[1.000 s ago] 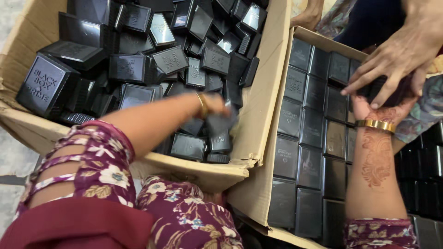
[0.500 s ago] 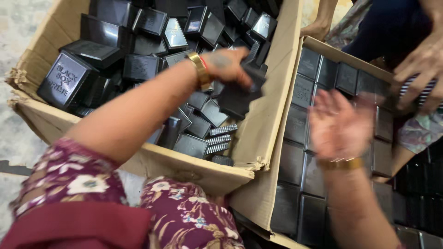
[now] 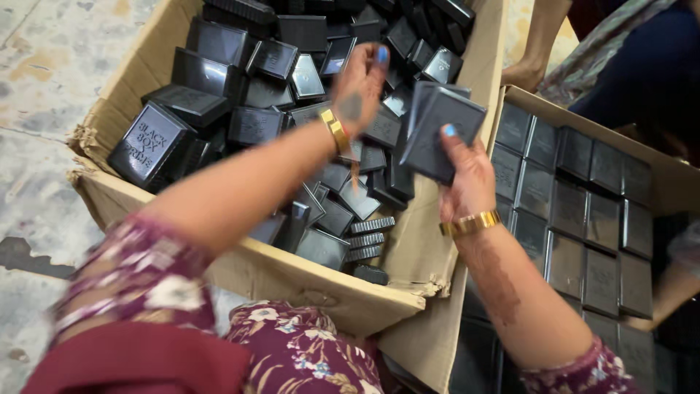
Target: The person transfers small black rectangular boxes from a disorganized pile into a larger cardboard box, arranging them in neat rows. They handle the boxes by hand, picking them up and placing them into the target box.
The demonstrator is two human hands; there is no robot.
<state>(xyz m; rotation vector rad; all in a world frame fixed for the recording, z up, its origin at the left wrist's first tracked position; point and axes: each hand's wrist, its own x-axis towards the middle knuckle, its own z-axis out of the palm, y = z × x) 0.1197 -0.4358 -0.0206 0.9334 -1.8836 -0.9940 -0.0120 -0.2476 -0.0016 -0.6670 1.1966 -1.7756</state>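
Two cardboard boxes sit side by side on the pale floor point(image 3: 44, 87). The left cardboard box point(image 3: 109, 190) is heaped with loose black square cases point(image 3: 219, 51), tumbled at every angle, one large case point(image 3: 149, 142) leaning against its near-left wall. Above that heap hangs the left hand point(image 3: 359, 86), a gold bangle point(image 3: 335, 130) at the wrist, fingers point(image 3: 380, 57) spread loosely and holding nothing. Just to its right, over the wall between the boxes, the right hand point(image 3: 467, 179) grips a small stack of black cases point(image 3: 441, 131), thumb pressed on the top face, tilted. Further right, the second cardboard box point(image 3: 536, 109) holds black cases in neat flat rows point(image 3: 583, 219). Another person's foot point(image 3: 521, 73) and dark clothing crowd the far right corner.
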